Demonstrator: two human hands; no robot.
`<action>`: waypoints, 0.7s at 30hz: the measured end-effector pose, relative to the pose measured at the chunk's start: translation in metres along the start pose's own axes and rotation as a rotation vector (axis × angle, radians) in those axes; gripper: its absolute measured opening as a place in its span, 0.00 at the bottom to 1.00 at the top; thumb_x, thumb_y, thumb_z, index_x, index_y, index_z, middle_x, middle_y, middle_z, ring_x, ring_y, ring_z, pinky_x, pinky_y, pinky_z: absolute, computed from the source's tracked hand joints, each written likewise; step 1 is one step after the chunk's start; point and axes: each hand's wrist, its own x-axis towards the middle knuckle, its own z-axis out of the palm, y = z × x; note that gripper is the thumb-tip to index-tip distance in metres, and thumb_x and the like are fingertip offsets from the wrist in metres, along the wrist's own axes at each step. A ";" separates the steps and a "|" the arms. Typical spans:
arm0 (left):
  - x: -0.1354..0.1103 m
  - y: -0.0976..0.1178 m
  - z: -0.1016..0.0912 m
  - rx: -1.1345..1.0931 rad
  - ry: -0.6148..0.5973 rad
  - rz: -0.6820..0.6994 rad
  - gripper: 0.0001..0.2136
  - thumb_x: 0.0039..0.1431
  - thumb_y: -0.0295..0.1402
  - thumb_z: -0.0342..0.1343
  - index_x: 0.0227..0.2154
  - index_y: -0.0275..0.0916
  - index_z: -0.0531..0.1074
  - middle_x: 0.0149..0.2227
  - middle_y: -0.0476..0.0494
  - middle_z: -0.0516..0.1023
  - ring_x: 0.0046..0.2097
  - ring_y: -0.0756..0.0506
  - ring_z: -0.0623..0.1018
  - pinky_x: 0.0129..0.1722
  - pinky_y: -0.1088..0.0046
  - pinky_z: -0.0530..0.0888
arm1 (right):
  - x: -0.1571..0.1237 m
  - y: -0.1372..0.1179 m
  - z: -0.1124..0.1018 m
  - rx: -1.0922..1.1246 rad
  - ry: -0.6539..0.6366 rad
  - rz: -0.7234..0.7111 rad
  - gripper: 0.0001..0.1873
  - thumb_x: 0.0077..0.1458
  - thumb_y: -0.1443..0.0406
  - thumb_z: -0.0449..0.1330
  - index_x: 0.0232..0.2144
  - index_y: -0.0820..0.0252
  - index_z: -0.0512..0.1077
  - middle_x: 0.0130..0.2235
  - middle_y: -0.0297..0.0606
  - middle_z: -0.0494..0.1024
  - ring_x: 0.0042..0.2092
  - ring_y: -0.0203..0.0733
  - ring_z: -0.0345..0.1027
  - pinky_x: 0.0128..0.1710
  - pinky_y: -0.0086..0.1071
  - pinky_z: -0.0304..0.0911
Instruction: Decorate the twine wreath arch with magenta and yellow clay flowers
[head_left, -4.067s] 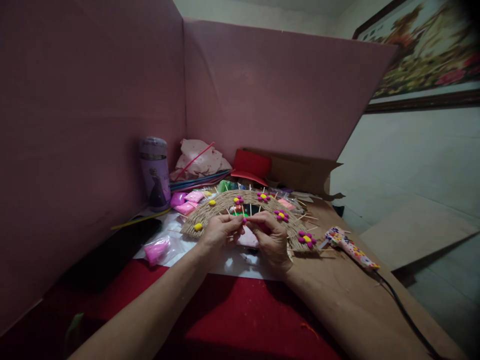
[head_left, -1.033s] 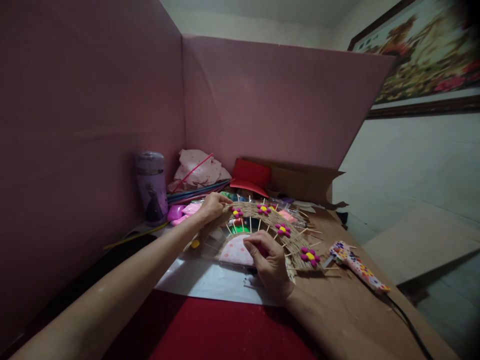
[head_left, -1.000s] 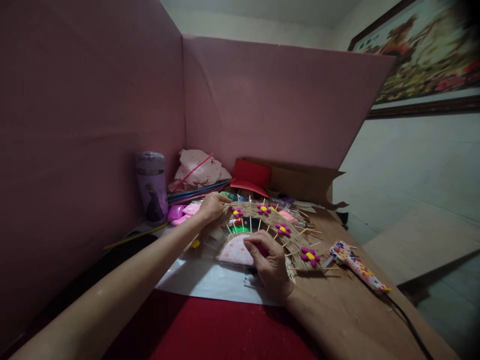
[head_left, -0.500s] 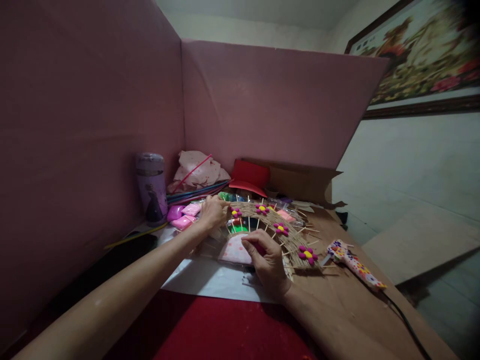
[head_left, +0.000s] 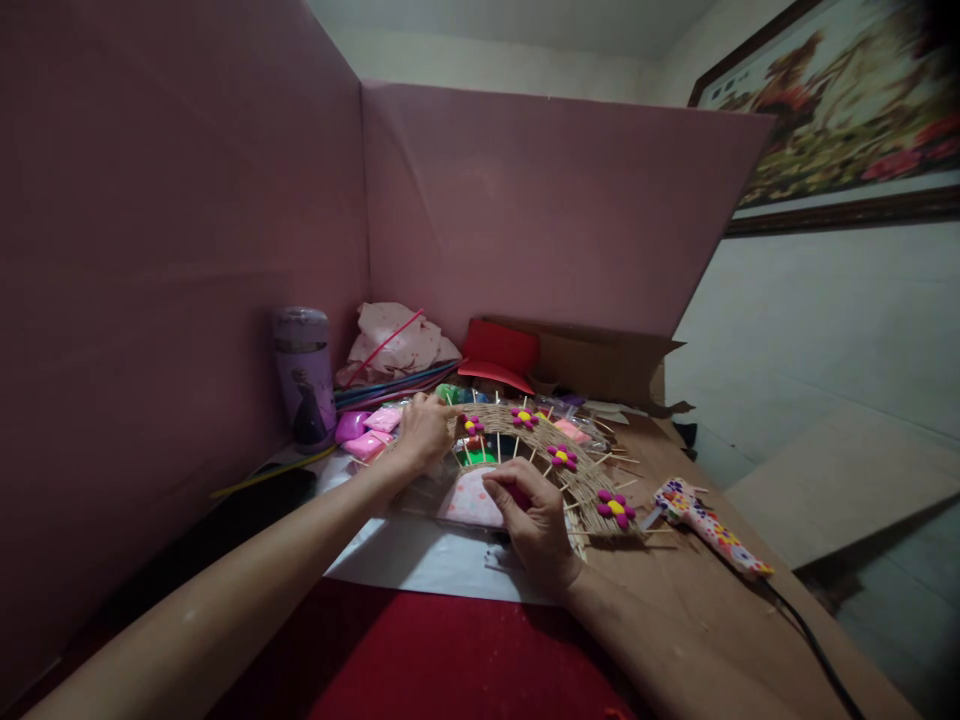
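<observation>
A fan-shaped arch woven from twine on thin sticks [head_left: 581,485] lies in front of me, with several magenta clay flowers with yellow centres [head_left: 562,458] along it. My left hand [head_left: 426,435] is closed at the arch's left end, its index finger reaching onto the twine near the leftmost flower [head_left: 471,425]; its lower fingers are hidden. Below the arch's inner edge, my right hand [head_left: 534,520] is closed in a pinch of thumb and index finger. A dark magenta patch shows by its fingers, but what it holds is unclear. White fabric with pink spots [head_left: 469,498] covers the fan's inner part.
At right a flower-patterned glue gun [head_left: 712,530] with a black cord lies on brown cardboard [head_left: 675,610]. Pink clay packets [head_left: 367,444] and a purple tumbler [head_left: 304,385] stand left. Behind are crumpled spotted cloth [head_left: 401,340], a red item [head_left: 501,350] and pink panels [head_left: 540,210].
Both hands keep almost the same place and grip. The woven arch and its flowers have not visibly moved.
</observation>
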 end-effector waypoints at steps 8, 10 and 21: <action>-0.011 0.007 -0.004 0.215 0.053 0.204 0.11 0.58 0.33 0.48 0.39 0.44 0.74 0.41 0.38 0.72 0.47 0.38 0.64 0.42 0.62 0.60 | 0.000 0.000 0.000 0.000 -0.003 -0.007 0.04 0.55 0.69 0.57 0.30 0.57 0.72 0.32 0.34 0.72 0.35 0.37 0.66 0.36 0.31 0.61; -0.012 0.009 -0.005 0.260 0.085 0.216 0.11 0.58 0.33 0.47 0.40 0.43 0.73 0.41 0.38 0.72 0.47 0.38 0.64 0.42 0.61 0.60 | 0.000 0.000 0.000 0.002 0.002 -0.007 0.04 0.55 0.69 0.57 0.30 0.57 0.72 0.32 0.34 0.72 0.35 0.37 0.66 0.35 0.31 0.61; -0.013 0.008 -0.007 0.221 0.077 0.186 0.13 0.57 0.31 0.49 0.43 0.48 0.73 0.44 0.40 0.72 0.48 0.38 0.65 0.42 0.60 0.61 | 0.000 0.002 -0.001 0.007 0.019 0.013 0.04 0.55 0.66 0.57 0.31 0.57 0.73 0.32 0.35 0.72 0.36 0.38 0.66 0.36 0.31 0.61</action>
